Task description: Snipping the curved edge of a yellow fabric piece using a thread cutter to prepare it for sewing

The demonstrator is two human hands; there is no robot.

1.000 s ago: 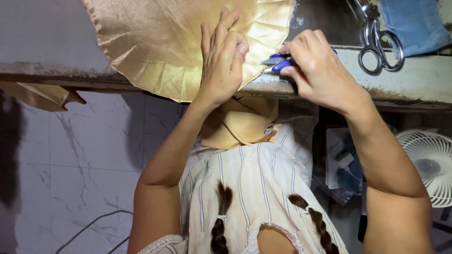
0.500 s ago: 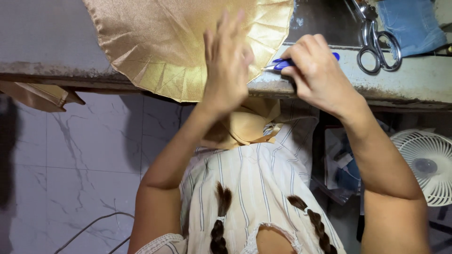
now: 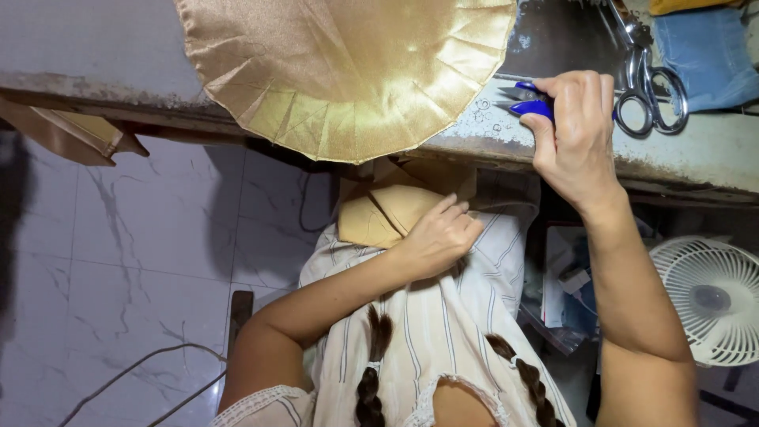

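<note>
Two hands | right hand (image 3: 577, 134) holds blue snips (image 3: 528, 100) beside gold cloth (image 3: 348, 71) | left hand (image 3: 439, 237) grips folded cloth (image 3: 387, 209) below | snips may snag gold cloth

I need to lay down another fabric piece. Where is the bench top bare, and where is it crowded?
Bare bench top lies left of the gold fabric. A dark patch between fabric and scissors is narrow. The right end is crowded: right hand with blue snips, scissors, blue cloth.

I see bright overhead light glaring off the gold fabric (image 3: 348, 71); the floor (image 3: 118, 261) beneath sits dim, edges slightly bowed, focus sharp.
</note>
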